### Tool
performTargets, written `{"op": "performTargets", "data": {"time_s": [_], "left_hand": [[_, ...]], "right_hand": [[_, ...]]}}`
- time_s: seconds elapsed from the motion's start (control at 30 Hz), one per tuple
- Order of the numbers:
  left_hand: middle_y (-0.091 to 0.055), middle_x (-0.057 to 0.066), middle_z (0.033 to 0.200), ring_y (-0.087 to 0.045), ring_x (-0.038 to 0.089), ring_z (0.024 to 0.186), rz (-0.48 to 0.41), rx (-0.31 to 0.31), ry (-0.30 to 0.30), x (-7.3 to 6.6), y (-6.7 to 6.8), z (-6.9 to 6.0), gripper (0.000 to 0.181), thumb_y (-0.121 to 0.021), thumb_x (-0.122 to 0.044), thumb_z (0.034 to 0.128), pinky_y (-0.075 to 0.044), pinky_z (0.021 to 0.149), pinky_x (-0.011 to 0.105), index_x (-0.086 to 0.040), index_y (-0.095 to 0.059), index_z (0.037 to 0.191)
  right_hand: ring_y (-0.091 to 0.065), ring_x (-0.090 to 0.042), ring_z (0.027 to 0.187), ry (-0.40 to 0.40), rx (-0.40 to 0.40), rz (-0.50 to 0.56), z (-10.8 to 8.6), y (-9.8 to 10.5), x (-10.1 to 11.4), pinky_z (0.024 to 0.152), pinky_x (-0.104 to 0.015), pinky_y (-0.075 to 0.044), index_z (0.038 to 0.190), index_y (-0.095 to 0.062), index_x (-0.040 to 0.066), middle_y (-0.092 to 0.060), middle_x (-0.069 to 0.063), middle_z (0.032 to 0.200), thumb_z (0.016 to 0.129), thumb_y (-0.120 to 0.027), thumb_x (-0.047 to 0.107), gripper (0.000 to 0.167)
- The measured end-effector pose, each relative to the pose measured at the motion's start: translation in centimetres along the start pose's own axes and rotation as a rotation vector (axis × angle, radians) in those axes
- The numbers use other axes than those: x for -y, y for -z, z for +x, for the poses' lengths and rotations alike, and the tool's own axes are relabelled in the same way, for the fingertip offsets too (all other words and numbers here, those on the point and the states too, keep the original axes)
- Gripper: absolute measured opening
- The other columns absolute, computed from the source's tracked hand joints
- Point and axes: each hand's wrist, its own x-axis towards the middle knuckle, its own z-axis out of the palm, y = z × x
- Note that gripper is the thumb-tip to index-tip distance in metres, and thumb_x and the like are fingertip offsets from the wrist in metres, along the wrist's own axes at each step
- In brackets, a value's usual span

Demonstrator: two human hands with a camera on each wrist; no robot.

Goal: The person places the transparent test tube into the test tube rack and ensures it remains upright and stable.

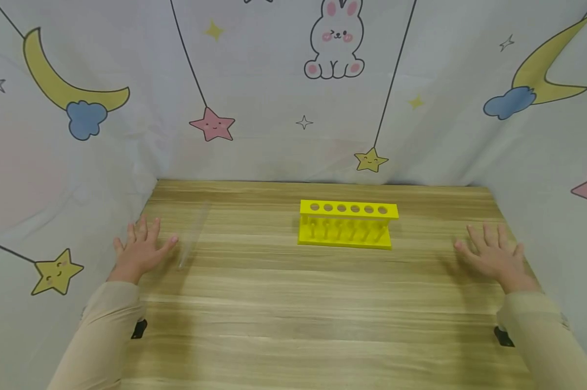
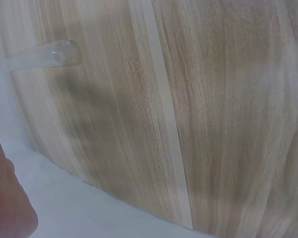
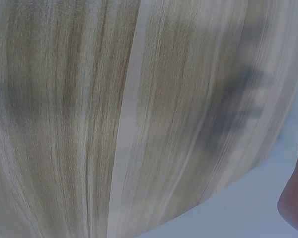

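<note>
A clear test tube (image 1: 194,236) lies on the wooden table at the left, slanting away from me; its near end shows in the left wrist view (image 2: 37,55). Just left of the tube is my left hand (image 1: 141,248), fingers spread and holding nothing. A yellow test tube rack (image 1: 347,240) stands a little right of the middle, with a row of round holes in its top and pegs below; no tube sits in it. Over at the table's right side, my right hand (image 1: 495,256) has its fingers spread, holding nothing. Each wrist view catches only a bit of its hand.
The wood-grain table (image 1: 293,314) reaches to a white cloth (image 1: 273,151) at the back and both sides, printed with moons, stars and a rabbit. Small black devices (image 1: 139,329) sit at both wrists below the sleeves.
</note>
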Motion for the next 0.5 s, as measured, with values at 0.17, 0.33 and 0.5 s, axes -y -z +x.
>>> {"op": "performTargets", "data": {"time_s": [0.17,0.33,0.5], "left_hand": [[0.022,0.029,0.139,0.022,0.051,0.123,0.009,0.013,-0.001,0.17,-0.24,-0.09,0.085,-0.023,-0.063,0.0859,0.015,0.087,0.072,-0.008,0.012,0.14],[0.022,0.029,0.139,0.021,0.051,0.123,-0.001,0.019,0.002,0.23,-0.38,-0.22,0.085,-0.024,-0.063,0.086,0.016,0.087,0.072,-0.008,0.012,0.14],[0.02,0.03,0.139,0.021,0.051,0.123,0.0,0.024,0.01,0.27,-0.49,-0.23,0.085,-0.023,-0.064,0.0857,0.016,0.087,0.072,-0.009,0.011,0.14]], "right_hand": [[0.032,-0.042,0.122,-0.002,-0.004,0.004,0.03,-0.31,-0.24,0.081,-0.077,0.012,0.141,0.009,0.015,0.019,-0.025,0.141,0.087,-0.022,0.061,0.077],[0.03,-0.043,0.123,-0.009,-0.012,0.003,0.11,-0.59,-0.46,0.082,-0.077,0.01,0.142,0.007,0.014,0.017,-0.025,0.142,0.087,-0.023,0.062,0.078],[0.027,-0.045,0.123,-0.013,-0.01,0.0,0.12,-0.64,-0.53,0.081,-0.077,0.01,0.142,0.007,0.014,0.018,-0.026,0.141,0.087,-0.022,0.062,0.078]]}}
